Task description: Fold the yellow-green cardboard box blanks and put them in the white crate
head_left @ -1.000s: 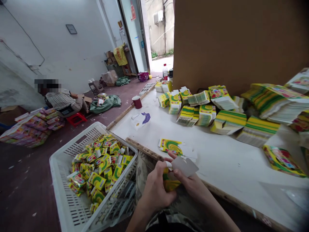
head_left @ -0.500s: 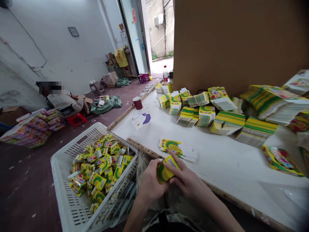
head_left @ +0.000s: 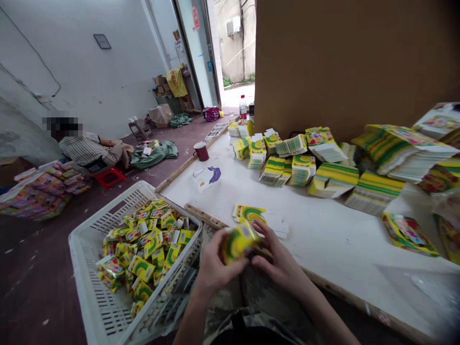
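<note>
A small yellow and green carton [head_left: 240, 243], blurred by motion, sits in my left hand [head_left: 215, 263] above the table's front edge. My left fingers and thumb are closed around it. Just to its right is my right hand [head_left: 278, 263], fingers curved and thumb apart, holding nothing; whether a fingertip brushes the carton I cannot tell. Behind the carton, a few flat, unfolded cartons [head_left: 251, 213] lie on the white table [head_left: 316, 235]. To the left, a white plastic basket [head_left: 84, 258] holds many folded yellow cartons [head_left: 143, 268].
Stacks of flat cartons [head_left: 305, 170] line the table's back, below a large brown board [head_left: 341, 62]. A red mug [head_left: 201, 152] and a purple-and-white packet [head_left: 208, 177] are at the table's left. Beyond the basket, a person [head_left: 86, 148] sits on a red stool [head_left: 110, 177].
My right hand has come away from the carton, which stays in my left hand and has turned and risen slightly. The whole view has shifted a little.
</note>
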Demonstrator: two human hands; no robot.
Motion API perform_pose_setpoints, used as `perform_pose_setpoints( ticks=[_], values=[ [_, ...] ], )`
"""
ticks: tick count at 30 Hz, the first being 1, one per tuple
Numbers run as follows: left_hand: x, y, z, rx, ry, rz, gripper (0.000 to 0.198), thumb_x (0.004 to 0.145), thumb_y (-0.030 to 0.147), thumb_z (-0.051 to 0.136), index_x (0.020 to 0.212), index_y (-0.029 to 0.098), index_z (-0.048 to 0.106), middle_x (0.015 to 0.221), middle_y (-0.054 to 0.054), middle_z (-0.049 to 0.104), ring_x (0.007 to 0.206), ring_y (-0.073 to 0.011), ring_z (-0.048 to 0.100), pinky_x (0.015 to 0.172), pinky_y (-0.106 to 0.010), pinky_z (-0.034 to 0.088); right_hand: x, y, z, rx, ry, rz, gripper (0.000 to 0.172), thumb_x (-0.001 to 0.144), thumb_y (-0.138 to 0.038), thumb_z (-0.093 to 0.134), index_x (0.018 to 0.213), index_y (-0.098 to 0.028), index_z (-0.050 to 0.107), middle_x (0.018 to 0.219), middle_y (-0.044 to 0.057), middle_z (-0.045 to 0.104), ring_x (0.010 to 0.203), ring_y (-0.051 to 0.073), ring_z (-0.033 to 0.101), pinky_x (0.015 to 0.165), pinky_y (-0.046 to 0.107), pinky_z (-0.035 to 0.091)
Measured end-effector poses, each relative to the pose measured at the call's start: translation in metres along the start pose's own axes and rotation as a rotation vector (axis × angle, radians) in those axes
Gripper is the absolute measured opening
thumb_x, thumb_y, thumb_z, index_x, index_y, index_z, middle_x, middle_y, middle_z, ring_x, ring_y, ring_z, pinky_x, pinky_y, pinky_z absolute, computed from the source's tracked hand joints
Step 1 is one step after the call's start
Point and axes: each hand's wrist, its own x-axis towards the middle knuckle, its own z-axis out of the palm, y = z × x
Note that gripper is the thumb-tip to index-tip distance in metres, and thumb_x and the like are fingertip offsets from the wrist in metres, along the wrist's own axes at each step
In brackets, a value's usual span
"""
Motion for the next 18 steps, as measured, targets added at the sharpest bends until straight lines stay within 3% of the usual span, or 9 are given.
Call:
perform_pose_setpoints(
  ticks=[2,4,6,9,12,15,18],
  values=[
    [0.007,-0.002,-0.014,-0.362,0.393,0.037,0.041,0.076,0.043,0.073,0.111,0.025,0.060,0.107,-0.003,0.067,0.090,-0.0180,0.066,0.079,-0.028,0.055,0.006,0.010,-0.006,-0.088,0.062,0.090,0.044,0.091,-0.037,0.054,0.130,-0.018,0.051,0.126,0.014,0.065,0.105,0.023,0.067,0.090,0.039,0.055],
    [0.014,-0.004,-0.031,-0.652,0.749,0.038,0.040,0.086,0.057,0.055,0.110,0.026,0.058,0.114,-0.004,0.063,0.103,-0.0186,0.064,0.088,-0.031,0.055,0.013,0.021,-0.017,-0.228,0.144,0.186,0.025,0.091,-0.032,0.051,0.107,-0.018,0.063,0.106,0.011,0.071,0.095,0.023,0.068,0.085,0.039,0.055],
    [0.019,-0.005,-0.042,-0.780,0.858,-0.112,0.043,0.088,0.060,0.049,0.111,0.023,0.055,0.118,-0.009,0.058,0.111,-0.0192,0.062,0.094,-0.032,0.053,0.021,0.033,-0.025,-0.327,0.197,0.258,0.018,0.089,-0.026,0.051,0.095,-0.017,0.065,0.094,0.010,0.071,0.087,0.023,0.067,0.082,0.039,0.054],
    [0.020,-0.009,-0.040,-0.807,0.817,-0.291,0.040,0.092,0.051,0.048,0.115,0.019,0.052,0.118,-0.012,0.057,0.109,-0.0182,0.062,0.092,-0.032,0.055,0.033,0.043,-0.025,-0.469,0.200,0.328,0.014,0.087,-0.020,0.054,0.096,-0.018,0.065,0.094,0.009,0.068,0.086,0.023,0.065,0.081,0.037,0.051],
    [0.018,-0.013,-0.023,-0.810,0.733,-0.393,0.024,0.097,0.036,0.044,0.108,0.018,0.055,0.108,-0.009,0.061,0.093,-0.0148,0.066,0.078,-0.028,0.059,0.046,0.044,-0.015,-0.604,0.171,0.381,0.013,0.084,-0.019,0.063,0.097,-0.016,0.066,0.101,0.013,0.066,0.096,0.026,0.061,0.085,0.038,0.048],
    [0.016,-0.015,-0.011,-0.802,0.684,-0.425,0.019,0.097,0.022,0.043,0.104,0.016,0.060,0.103,-0.007,0.064,0.081,-0.0119,0.066,0.067,-0.022,0.057,0.053,0.042,-0.006,-0.703,0.123,0.438,0.011,0.081,-0.017,0.071,0.090,-0.014,0.067,0.100,0.016,0.065,0.099,0.028,0.060,0.085,0.039,0.047],
    [0.014,-0.016,-0.007,-0.792,0.642,-0.426,0.020,0.096,0.018,0.045,0.104,0.017,0.064,0.099,-0.005,0.066,0.076,-0.0102,0.066,0.063,-0.020,0.055,0.054,0.041,-0.003,-0.754,0.079,0.465,0.013,0.087,-0.023,0.068,0.095,-0.013,0.066,0.103,0.010,0.066,0.100,0.024,0.061,0.087,0.041,0.049]
  ],
)
